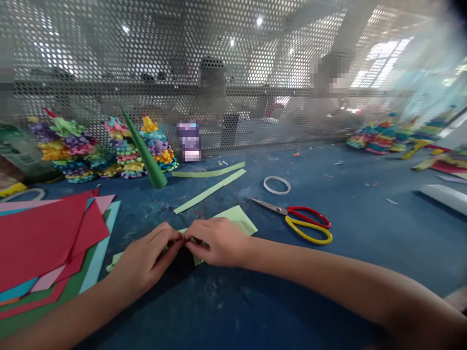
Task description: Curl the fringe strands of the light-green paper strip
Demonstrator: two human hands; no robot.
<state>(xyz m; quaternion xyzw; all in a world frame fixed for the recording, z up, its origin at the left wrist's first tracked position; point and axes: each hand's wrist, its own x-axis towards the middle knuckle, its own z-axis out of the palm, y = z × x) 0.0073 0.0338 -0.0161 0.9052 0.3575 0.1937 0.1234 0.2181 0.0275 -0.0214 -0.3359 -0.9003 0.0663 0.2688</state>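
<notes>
My left hand (148, 255) and my right hand (218, 241) meet fingertip to fingertip at the middle of the table, both pinching a light green paper strip. Most of the strip is hidden by my fingers; a curled end (112, 263) shows beyond my left hand. Under and behind my right hand lies a wider light green paper piece (239, 218). Past my hands rest two loose green strips, a nearer one (209, 191) and a farther one (209, 172). Scissors (279, 210) with one red and one yellow handle lie to the right, blades pointing left.
A stack of coloured paper (40, 238) covers the left side. Behind it stand a dark green paper cone (146, 155) and ruffled multicoloured paper cones (129, 150). A white tape roll (277, 185) lies beyond the scissors. A perforated metal screen (146, 58) closes the table's back; more ruffled cones (383, 136) stand far right.
</notes>
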